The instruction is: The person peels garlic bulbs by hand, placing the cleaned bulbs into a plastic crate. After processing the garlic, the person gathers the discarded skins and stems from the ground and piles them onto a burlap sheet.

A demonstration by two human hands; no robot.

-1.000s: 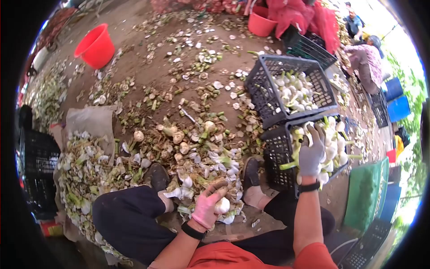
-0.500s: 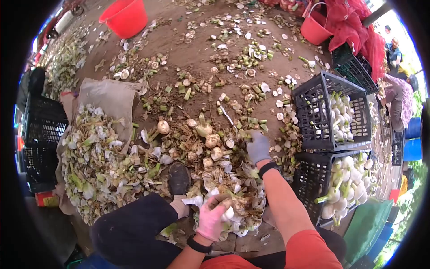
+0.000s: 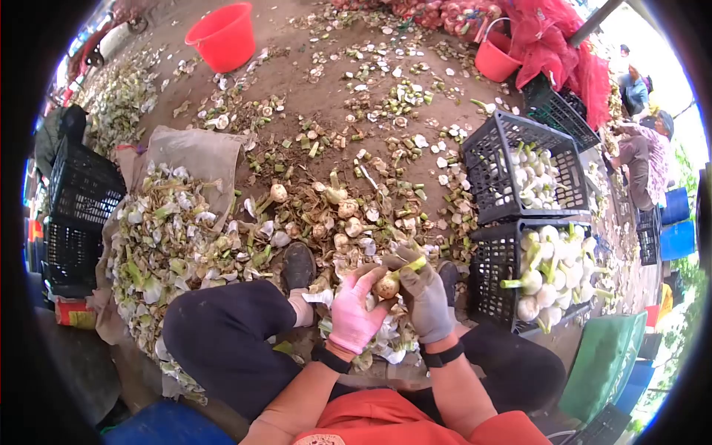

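My left hand (image 3: pixel 353 314), in a pink glove, and my right hand (image 3: pixel 425 295), in a grey glove, meet over my lap and both grip one dirty garlic bulb (image 3: pixel 386 286) with a green stem stub. Beneath them lies a heap of white peels and husks (image 3: pixel 371 337) between my feet. More unpeeled bulbs (image 3: pixel 347 209) lie on the ground just ahead. To my right a black crate (image 3: pixel 490 278) holds cleaned white bulbs.
A second black crate (image 3: pixel 486 174) of bulbs stands behind the first. A sack with husk waste (image 3: pixel 194 157) lies left, beside stacked black crates (image 3: pixel 78 193). Red buckets (image 3: pixel 225 35) stand far back. Other people (image 3: pixel 639 152) work at right. A green board (image 3: pixel 607 356) lies near right.
My right hand came back from the pile ahead with a dirty bulb and joined my left hand over my lap. The view has shifted slightly.
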